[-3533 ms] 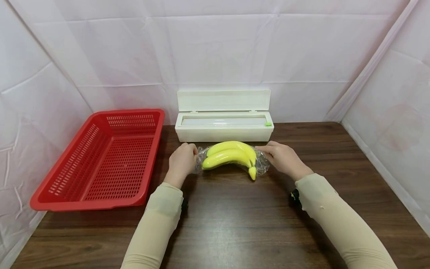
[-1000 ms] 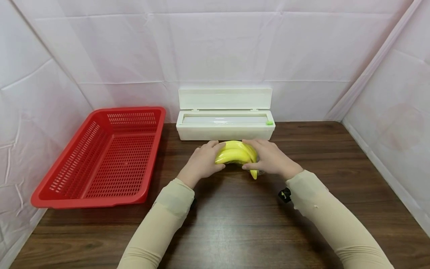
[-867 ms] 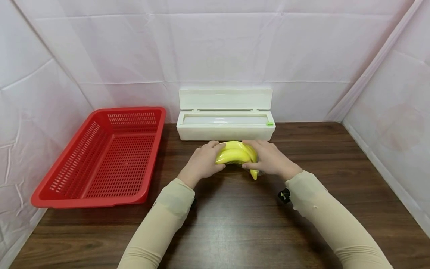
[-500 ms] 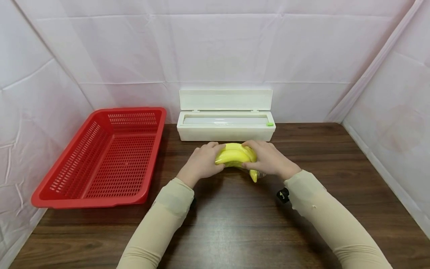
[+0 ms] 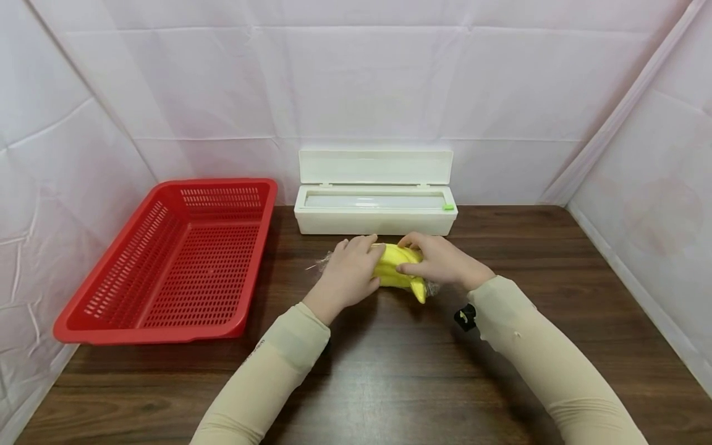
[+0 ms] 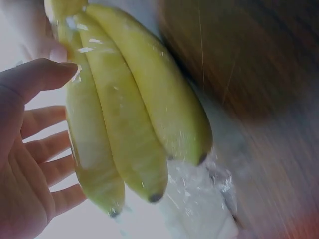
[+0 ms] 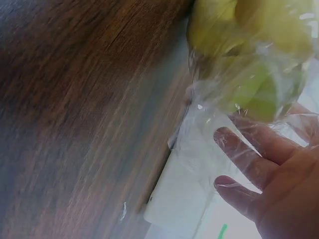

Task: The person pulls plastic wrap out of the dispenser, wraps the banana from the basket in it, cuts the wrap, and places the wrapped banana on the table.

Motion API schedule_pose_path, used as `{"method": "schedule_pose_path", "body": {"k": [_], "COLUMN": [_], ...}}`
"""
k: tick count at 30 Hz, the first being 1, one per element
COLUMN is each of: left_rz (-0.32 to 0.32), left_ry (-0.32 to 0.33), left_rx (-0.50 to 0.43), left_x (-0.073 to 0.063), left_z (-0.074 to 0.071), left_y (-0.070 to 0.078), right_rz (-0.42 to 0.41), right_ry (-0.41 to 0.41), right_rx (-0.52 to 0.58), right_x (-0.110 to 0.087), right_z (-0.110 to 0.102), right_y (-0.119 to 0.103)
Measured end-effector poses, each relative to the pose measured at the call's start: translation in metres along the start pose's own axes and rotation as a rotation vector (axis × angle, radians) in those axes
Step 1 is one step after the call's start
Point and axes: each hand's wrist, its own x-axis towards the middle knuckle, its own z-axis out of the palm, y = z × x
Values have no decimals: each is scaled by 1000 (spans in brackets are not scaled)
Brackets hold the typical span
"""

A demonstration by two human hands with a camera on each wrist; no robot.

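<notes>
A bunch of yellow bananas (image 5: 392, 267), wrapped in clear cling film, is between both hands near the middle of the table. My left hand (image 5: 349, 270) holds its left end. In the left wrist view, the thumb (image 6: 50, 74) lies on one banana, with the other fingers spread along the side. At the stem end, my right hand (image 5: 443, 259) grips the bunch between thumb and fingers. Loose film (image 6: 199, 191) trails past the banana tips in the left wrist view. Crumpled film (image 7: 202, 122) also overlaps the right fingers in the right wrist view.
Behind the bananas stands a white cling film dispenser (image 5: 375, 221), its lid raised, with a green slider (image 5: 447, 207) at its right. A red perforated basket (image 5: 161, 335) occupies the left of the brown wooden table (image 5: 400, 383). White cloth walls enclose the table's back and sides.
Earlier, the hands pressed film ends out at both sides; they then closed in around the bananas. Since half a second ago, the bunch has tilted and film shows beyond the left hand.
</notes>
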Motion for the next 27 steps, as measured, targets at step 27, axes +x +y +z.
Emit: {"method": "schedule_pose_path", "body": {"k": [27], "left_rz": [-57], "left_ry": [-76], "left_rx": [69], "left_x": [12], "left_z": [16], "left_y": [9], "right_rz": [73], "right_ry": [-18], "right_rx": [194], "right_x": [5], "right_z": [-3], "right_y": [19]}}
